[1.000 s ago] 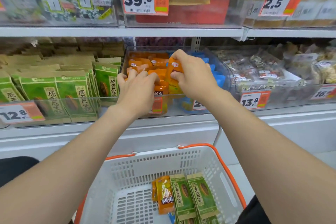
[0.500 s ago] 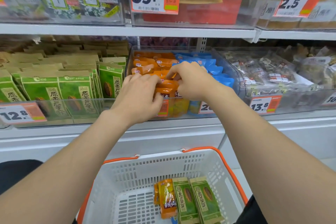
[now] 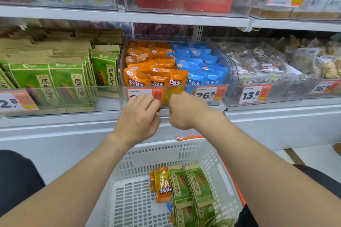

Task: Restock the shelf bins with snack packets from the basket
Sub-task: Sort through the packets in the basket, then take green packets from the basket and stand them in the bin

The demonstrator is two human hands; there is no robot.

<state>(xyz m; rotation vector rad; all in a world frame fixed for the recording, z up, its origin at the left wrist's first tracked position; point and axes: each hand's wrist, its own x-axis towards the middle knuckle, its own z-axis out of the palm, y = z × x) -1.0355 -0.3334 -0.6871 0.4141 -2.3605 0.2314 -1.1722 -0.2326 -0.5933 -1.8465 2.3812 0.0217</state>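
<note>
A clear shelf bin (image 3: pixel 224 55) at centre holds upright orange snack packets (image 3: pixel 147 73) on its left and blue packets (image 3: pixel 199 64) on its right. Both my hands hang in front of the bin's lower face, below the packets. My left hand (image 3: pixel 140 116) has loosely curled fingers and holds nothing. Beside it, my right hand (image 3: pixel 184 110) is also loosely curled and holds nothing. Below them, a white basket (image 3: pixel 184 151) with an orange rim carries an orange packet (image 3: pixel 162 184) and green seed packets (image 3: pixel 191 186).
A bin of green seed packets (image 3: pixel 60 83) stands to the left of the centre bin. To the right is a bin of clear-wrapped snacks (image 3: pixel 267 61). Price tags (image 3: pixel 251 95) line the bin fronts. Another shelf (image 3: pixel 129 14) of bins runs above.
Both hands have come out of the orange packets' bin and dropped in front of it. The orange packet my right hand was setting in now stands in the bin.
</note>
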